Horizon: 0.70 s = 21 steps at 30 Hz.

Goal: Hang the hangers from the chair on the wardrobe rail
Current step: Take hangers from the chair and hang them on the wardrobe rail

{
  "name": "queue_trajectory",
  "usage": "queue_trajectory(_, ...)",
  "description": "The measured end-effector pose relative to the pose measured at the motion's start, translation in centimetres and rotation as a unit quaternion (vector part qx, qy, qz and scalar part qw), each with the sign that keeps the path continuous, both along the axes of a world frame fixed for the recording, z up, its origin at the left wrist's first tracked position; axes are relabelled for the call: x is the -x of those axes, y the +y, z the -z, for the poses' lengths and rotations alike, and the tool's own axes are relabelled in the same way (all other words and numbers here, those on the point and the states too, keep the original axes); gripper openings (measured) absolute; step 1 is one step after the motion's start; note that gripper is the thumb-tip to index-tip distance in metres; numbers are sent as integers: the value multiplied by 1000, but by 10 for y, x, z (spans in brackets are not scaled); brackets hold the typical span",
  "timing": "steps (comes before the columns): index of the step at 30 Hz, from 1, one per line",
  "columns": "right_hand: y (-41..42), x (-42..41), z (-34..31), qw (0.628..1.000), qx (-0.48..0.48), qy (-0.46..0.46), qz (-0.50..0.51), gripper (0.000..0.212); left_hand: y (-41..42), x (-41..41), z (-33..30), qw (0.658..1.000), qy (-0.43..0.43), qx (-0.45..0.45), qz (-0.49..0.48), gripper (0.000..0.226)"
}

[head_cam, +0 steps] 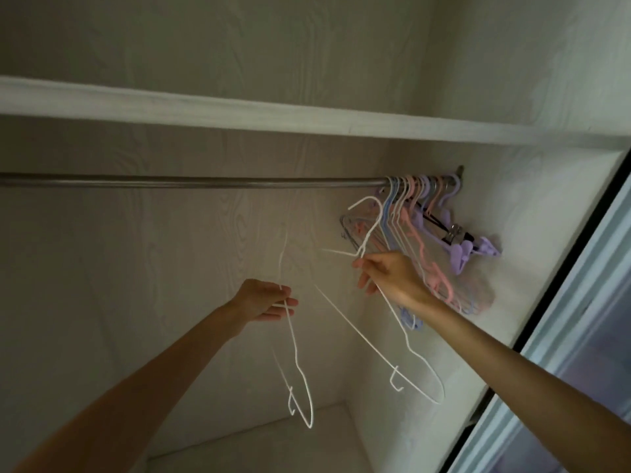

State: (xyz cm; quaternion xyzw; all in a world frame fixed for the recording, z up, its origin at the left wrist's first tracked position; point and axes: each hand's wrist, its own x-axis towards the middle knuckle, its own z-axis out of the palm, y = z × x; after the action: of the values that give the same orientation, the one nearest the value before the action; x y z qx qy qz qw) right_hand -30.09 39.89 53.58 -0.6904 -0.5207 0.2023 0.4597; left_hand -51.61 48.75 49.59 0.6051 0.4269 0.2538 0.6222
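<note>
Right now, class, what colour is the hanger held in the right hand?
White, seen in the head view: hanger in the right hand.

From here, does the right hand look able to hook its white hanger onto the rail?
Probably yes: the right hand holds its white hanger with the hook just below the rail, beside the hung hangers, bare rail to their left.

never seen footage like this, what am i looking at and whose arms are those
One picture, taken by a camera worn on a person's head, looking up into a wardrobe. Those bare arms are the wearer's own. The left hand pinches a white wire hanger. The right hand holds a second white hanger, its hook raised just below the metal rail. Pastel hangers are bunched at the rail's right end, under a shelf.
</note>
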Motion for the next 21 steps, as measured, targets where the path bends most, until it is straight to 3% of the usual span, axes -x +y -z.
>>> queue_trajectory(7, 67, -21, -59, 969, -4, -233, 86, 36, 8, -10, -15, 1000, -8, -15, -19, 6)
queue_trajectory(11, 90, -20, -51, 954, 96, -270, 90, 33, 11, -13, -23, 1000, -2, -25, -12, 9)
queue_trajectory(16, 96, -27, -25, 944, 147, -279, 101, 36, 10, -12, -27, 999, 12, -42, -8, 17)
queue_trajectory(18, 94, -32, -26, 933, 129, -320, 100, 37, 10, -9, -27, 999, 11, -46, -6, 13)
queue_trajectory(21, 91, -40, -45, 917, 20, -379, 124, 42, 12, -5, -28, 998, 18, -56, -3, 7)
